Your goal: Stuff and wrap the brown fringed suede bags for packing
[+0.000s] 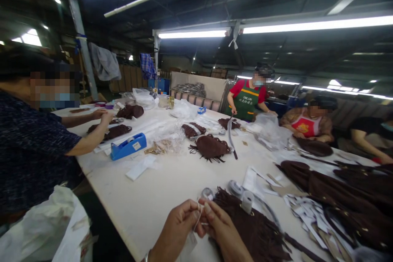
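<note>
My left hand [176,227] and my right hand [219,223] meet near the front edge of the table, each with thumb and fingers pinched on a thin white string [199,213]. The string loops between the fingertips. Below it hangs a small translucent piece [192,240], too blurred to name. Just right of my hands, partly behind the right one, lies a dark brown fringed bag [258,229]. A whitish spool-like piece [247,202] rests on that bag. At its far edge sit a round clear-wrapped roll [236,188] and a smaller one [207,193].
The white table [113,188] carries a blue tape dispenser [129,146], another brown fringed bag [211,146], a pile of brown bags [331,196] and white paper strips [310,213]. Co-workers stand or sit around it. A white sack [49,225] stands at the lower left.
</note>
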`<state>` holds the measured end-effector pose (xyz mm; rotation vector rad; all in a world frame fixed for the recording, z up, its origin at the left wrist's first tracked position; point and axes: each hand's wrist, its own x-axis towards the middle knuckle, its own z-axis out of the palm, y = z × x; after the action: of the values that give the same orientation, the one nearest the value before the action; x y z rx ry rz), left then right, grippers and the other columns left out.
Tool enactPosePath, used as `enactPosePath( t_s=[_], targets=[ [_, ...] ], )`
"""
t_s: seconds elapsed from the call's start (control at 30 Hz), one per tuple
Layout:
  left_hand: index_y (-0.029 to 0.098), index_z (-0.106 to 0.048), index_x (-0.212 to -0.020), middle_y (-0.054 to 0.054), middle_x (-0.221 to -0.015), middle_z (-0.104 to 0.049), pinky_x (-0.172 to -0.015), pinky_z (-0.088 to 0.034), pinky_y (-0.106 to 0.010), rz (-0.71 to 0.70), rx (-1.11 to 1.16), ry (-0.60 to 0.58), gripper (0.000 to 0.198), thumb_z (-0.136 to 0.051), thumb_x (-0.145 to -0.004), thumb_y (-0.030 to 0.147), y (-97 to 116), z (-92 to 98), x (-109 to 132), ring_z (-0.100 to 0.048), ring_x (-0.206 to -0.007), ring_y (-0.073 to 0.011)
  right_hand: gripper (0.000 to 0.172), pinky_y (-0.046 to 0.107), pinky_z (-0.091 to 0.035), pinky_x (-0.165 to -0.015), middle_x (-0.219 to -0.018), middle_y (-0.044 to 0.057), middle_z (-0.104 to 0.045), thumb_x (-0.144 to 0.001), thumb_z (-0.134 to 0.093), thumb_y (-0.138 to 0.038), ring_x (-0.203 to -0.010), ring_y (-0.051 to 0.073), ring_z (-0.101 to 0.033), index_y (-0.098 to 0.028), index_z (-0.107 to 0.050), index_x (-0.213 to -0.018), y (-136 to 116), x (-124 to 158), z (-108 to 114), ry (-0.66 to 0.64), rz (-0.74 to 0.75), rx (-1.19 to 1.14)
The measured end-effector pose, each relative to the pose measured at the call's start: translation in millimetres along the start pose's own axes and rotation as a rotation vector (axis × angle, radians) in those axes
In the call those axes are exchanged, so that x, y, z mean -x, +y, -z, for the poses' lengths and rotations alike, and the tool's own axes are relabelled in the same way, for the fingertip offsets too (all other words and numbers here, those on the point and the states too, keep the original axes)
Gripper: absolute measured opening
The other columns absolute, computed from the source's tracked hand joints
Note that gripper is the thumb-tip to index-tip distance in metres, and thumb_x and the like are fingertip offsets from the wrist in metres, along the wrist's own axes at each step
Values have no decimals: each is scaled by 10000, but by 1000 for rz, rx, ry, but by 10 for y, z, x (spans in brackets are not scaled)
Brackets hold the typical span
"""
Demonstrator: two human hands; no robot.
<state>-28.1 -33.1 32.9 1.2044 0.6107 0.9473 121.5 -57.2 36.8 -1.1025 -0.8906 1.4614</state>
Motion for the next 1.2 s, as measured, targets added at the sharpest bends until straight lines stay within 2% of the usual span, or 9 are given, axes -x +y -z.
enactPosePath(
  t_s=[0.13, 0.23, 0.3, 0.5, 0.63, 0.8, 1.0, 1.13, 1.2],
  targets=[
    [166, -642, -910, -16, -613, -643, -774, -449, -311, 21, -210, 20, 352, -510, -910, 492, -14, -47, 118, -599, -636, -174, 492, 322, -519, -766, -959, 90, -684, -724, -762, -509, -837, 198, -645, -155, -692, -1059, -50, 60, -61, -27, -27, -66],
    [181, -653, -882, -10, -628, -649, -811, -428, -300, 1, -300, 31, 344, -479, -929, 474, 26, -94, 162, -603, -667, -176, 385, 260, -482, -588, -820, 58, -651, -741, -752, -482, -655, 150, -599, -147, -705, -924, -72, 94, -110, -77, -3, -72],
    [190, -648, -855, -2, -619, -642, -803, -420, -290, -9, -326, 44, 339, -467, -935, 466, 42, -119, 180, -599, -675, -178, 348, 246, -450, -537, -770, 47, -626, -760, -730, -485, -597, 134, -566, -147, -695, -837, -58, 97, -123, -85, 11, -81],
    [203, -613, -875, 6, -642, -651, -747, -402, -275, 46, -342, 93, 289, -479, -930, 453, -87, -104, 264, -572, -673, -170, 348, 275, -476, -648, -743, 31, -607, -755, -730, -493, -670, 147, -568, -156, -645, -733, 52, 24, -53, -39, 104, -71],
    [188, -596, -898, 0, -626, -648, -742, -414, -293, 85, -217, 126, 284, -501, -915, 455, -248, -78, 270, -583, -650, -174, 335, 283, -474, -714, -756, 25, -622, -779, -715, -481, -708, 147, -578, -151, -667, -807, 125, 44, -2, -57, 88, -29],
    [174, -573, -877, 3, -605, -638, -706, -420, -297, 68, -149, 142, 255, -524, -903, 423, -301, -105, 234, -573, -606, -164, 409, 304, -462, -807, -951, 69, -685, -723, -776, -441, -858, 189, -611, -156, -685, -1002, 136, 129, 68, -57, 74, 65],
    [161, -617, -879, -14, -649, -658, -719, -410, -295, 94, -233, 128, 210, -499, -902, 332, -247, -161, 292, -592, -667, -173, 298, 257, -415, -578, -713, 17, -644, -755, -737, -432, -611, 146, -556, -159, -661, -850, 182, 136, 94, -29, 139, 301],
    [159, -628, -942, -18, -676, -667, -774, -414, -309, 119, -267, 131, 252, -493, -905, 369, -282, -159, 382, -600, -717, -180, 224, 263, -419, -637, -732, 9, -630, -793, -695, -392, -682, 160, -566, -176, -642, -815, 237, 180, 109, 73, 210, 360],
    [159, -632, -910, -29, -720, -681, -791, -412, -315, 157, -290, 159, 282, -513, -890, 414, -421, -111, 457, -601, -752, -185, 219, 276, -430, -737, -868, 32, -652, -788, -694, -392, -836, 188, -587, -186, -629, -817, 260, 230, 144, 98, 234, 264]
  ],
)
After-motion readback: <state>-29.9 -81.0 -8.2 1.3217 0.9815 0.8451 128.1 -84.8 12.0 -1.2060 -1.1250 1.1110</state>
